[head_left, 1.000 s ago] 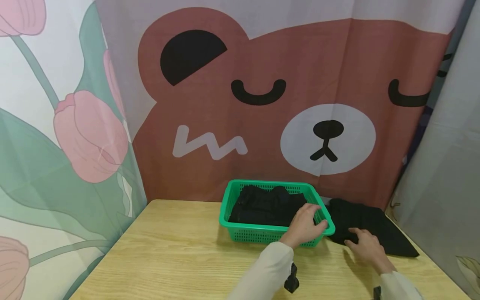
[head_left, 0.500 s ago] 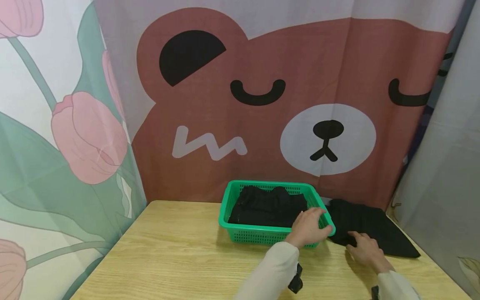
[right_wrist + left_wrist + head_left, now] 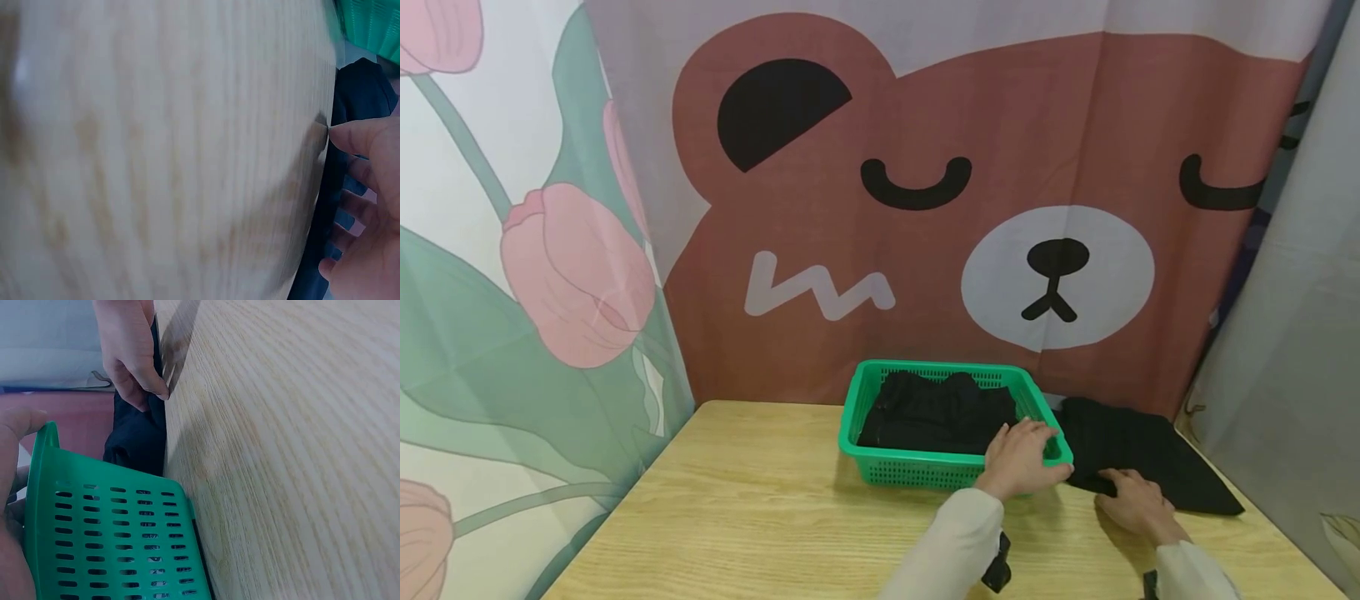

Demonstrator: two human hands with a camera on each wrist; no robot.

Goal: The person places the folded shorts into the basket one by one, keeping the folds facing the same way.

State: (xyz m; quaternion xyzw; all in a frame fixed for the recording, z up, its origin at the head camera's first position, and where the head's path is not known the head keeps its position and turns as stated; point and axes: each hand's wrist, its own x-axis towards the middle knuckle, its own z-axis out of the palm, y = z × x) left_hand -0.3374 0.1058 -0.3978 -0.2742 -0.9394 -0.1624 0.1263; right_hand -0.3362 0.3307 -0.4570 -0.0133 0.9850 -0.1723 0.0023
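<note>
A green plastic basket (image 3: 917,457) with slotted walls stands on the table, a bundle of black cloth (image 3: 936,412) inside it. My left hand (image 3: 1018,460) is at the basket's near right corner and holds the rim, thumb outside and fingers over the inner side. In the left wrist view the thumb (image 3: 26,420) meets the rim's top corner. To the right of the basket lies a flat black cloth (image 3: 1150,454). My right hand (image 3: 1138,505) touches its near edge. The right wrist view shows that hand's fingers (image 3: 359,206) spread and slightly bent against the cloth.
The light wooden table (image 3: 737,500) reaches back to a curtain (image 3: 820,358) printed with a bear. A tulip-patterned curtain (image 3: 467,333) hangs at the left, a pale curtain (image 3: 1285,375) at the right. The flat black cloth lies close to the table's right edge.
My left hand has shifted slightly right and down along the basket's corner, its thumb further out. My right hand has come down a little onto the flat black cloth's near edge.
</note>
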